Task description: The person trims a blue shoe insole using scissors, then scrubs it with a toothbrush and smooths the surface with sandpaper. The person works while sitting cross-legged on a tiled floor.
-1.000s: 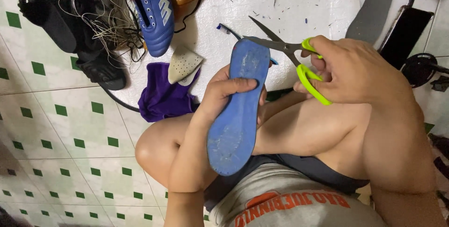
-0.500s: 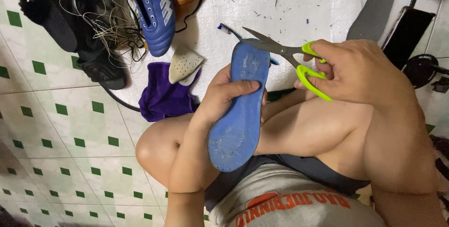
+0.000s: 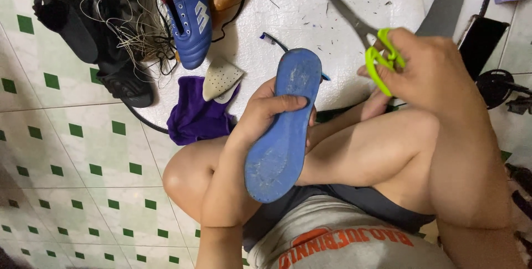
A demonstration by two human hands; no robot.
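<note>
L hand (image 3: 266,115) grips blue insole (image 3: 285,127); R hand (image 3: 429,75) grips scissors (image 3: 368,39).

Insole held upright-ish over the lap, thumb across its face, fingers wrapped behind, heel end down nr the shorts. R hand closed thru the green scissor handles, blades pointing up-left w/ tips apart from the insole; can't tell if blades are parted. On floor beyond: blue boot (image 3: 191,16), black shoe (image 3: 119,52) w/ loose threads, purple cloth (image 3: 194,116), cream tongue piece (image 3: 220,77), toothbrush (image 3: 271,40) just behind insole's top.
</note>
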